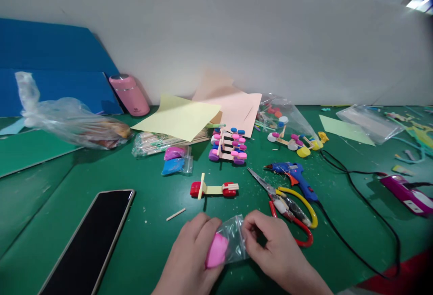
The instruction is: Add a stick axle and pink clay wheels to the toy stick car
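A small clear zip bag [236,241] with a lump of pink modelling clay [217,251] in it is held between my two hands at the front of the table. My left hand [193,253] is closed around the clay end. At the bag's zip edge, my right hand [270,241] pinches with thumb and forefinger. Just beyond them stands a little stick model [214,190] with red wheels. A short wooden stick [176,214] lies to its left. Scissors [287,209] with red and yellow handles lie beside my right hand.
A blue glue gun [296,177] trails its cord to a purple power strip [407,194]. A phone [89,241] lies left. Behind are several finished models [228,146], clay packets [174,164], paper sheets [179,117], a pink flask [130,95] and a tied plastic bag [71,119].
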`<state>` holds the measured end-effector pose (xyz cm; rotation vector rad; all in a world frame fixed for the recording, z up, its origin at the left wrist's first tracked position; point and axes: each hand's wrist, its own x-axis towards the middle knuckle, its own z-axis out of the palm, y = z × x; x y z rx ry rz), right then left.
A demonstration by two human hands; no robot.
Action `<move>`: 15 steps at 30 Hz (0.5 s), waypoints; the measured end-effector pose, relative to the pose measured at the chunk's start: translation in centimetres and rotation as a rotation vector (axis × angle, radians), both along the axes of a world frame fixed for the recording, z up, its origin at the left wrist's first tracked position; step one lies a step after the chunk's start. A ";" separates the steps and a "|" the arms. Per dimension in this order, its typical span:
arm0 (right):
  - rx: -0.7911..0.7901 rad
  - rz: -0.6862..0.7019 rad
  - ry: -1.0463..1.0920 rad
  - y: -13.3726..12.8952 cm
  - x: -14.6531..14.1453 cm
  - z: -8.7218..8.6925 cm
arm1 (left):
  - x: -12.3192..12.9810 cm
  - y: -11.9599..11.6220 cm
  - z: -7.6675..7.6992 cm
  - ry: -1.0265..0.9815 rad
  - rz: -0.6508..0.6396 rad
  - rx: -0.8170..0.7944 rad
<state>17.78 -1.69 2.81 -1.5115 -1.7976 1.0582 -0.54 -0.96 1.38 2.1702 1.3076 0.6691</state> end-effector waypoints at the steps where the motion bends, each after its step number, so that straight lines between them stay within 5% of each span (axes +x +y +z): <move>1: -0.015 -0.011 0.020 0.0 0.1 -0.1 | 0.1 0.0 -0.1 -0.005 0.016 0.014; 15: 0.021 0.149 0.171 -0.1 0.2 0.1 | -0.3 0.2 -2.0 -0.012 -0.014 0.028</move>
